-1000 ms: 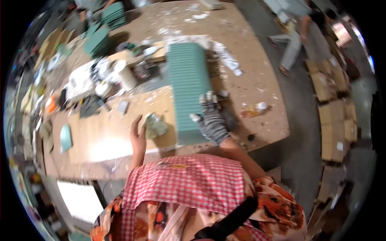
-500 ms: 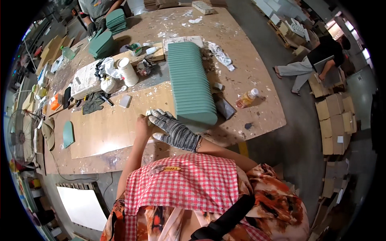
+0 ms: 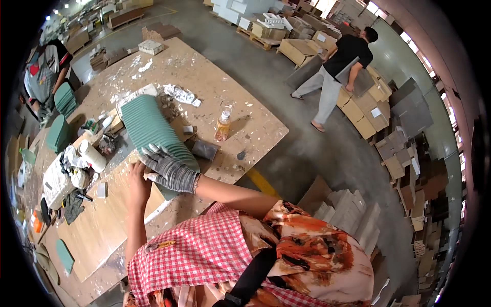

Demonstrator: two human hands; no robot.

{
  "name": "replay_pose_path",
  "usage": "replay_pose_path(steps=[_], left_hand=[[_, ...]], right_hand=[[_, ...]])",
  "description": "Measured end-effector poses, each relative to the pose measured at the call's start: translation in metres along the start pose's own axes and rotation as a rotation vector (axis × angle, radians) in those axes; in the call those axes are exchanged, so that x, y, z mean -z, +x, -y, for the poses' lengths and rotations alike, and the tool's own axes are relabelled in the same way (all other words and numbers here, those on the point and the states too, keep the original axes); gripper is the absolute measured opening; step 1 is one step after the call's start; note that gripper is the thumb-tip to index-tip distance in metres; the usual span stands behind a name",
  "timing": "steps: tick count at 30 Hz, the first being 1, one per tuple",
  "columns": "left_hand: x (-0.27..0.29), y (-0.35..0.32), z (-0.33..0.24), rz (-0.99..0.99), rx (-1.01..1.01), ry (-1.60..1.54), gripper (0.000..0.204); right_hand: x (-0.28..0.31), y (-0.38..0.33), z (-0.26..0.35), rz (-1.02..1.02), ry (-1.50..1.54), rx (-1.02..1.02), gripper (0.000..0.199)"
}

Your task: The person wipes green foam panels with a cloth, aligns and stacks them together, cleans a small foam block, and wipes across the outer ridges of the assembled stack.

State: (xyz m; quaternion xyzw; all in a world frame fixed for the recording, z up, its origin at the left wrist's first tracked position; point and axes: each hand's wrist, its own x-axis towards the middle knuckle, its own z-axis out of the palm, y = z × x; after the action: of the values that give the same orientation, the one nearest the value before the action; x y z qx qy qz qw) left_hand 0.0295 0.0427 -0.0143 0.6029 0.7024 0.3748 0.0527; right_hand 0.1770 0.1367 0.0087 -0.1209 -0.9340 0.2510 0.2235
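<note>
My left hand (image 3: 139,180), bare, is closed with its fingers bent beside the gloved fingers; what it grips, if anything, is hidden. My right hand (image 3: 169,170) wears a grey knitted glove with whitish fingertips. Its fingers are stretched out and somewhat apart, close to the near end of a long row of green round-ended panels (image 3: 153,123). Whether they touch the row I cannot tell. A bit of green surface (image 3: 166,192) shows below the glove, mostly covered. A single green panel (image 3: 64,256) lies flat at the table's left.
On the table (image 3: 250,128) stand a bottle of amber liquid (image 3: 223,125), a dark grey block (image 3: 205,150) and a white cylindrical container (image 3: 93,156). A dark glove (image 3: 73,207) lies left. One person (image 3: 335,66) carries a board at right; another (image 3: 48,77) stands far left.
The view has swung to the right, so the table sits further left. The person at right appears more upright, holding a board. My hands remain close together near the green row.
</note>
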Motion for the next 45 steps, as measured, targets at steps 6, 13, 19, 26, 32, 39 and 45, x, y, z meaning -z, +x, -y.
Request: replay_pose_path(steps=[6, 13, 19, 26, 32, 39, 45], left_hand=[[-0.016, -0.019, 0.019, -0.082, 0.263, -0.502, 0.085], [-0.072, -0.095, 0.067, -0.011, 0.527, -0.545, 0.097], [-0.077, -0.048, 0.019, 0.074, 0.359, -0.584, 0.107], [-0.057, -0.046, 0.001, 0.062, 0.456, -0.586, 0.117], [-0.056, -0.04, 0.008, 0.021, 0.473, -0.72, 0.122], [-0.053, -0.047, 0.011, 0.3, 0.47, -0.337, 0.086], [-0.08, -0.084, 0.057, 0.345, 0.491, -0.395, 0.067]], right_hand=[[-0.02, -0.006, -0.036, 0.112, -0.118, 0.05, 0.051], [-0.014, -0.023, -0.023, -0.06, -0.086, 0.095, 0.041], [-0.01, -0.058, -0.128, -0.012, -0.065, 0.165, 0.051], [0.009, -0.073, -0.115, 0.157, -0.13, 0.211, 0.052], [0.003, -0.06, -0.077, 0.15, -0.373, 0.251, 0.053], [-0.027, -0.025, -0.025, 0.194, -0.351, 0.315, 0.052], [-0.039, -0.01, 0.002, 0.238, -0.543, 0.396, 0.053]])
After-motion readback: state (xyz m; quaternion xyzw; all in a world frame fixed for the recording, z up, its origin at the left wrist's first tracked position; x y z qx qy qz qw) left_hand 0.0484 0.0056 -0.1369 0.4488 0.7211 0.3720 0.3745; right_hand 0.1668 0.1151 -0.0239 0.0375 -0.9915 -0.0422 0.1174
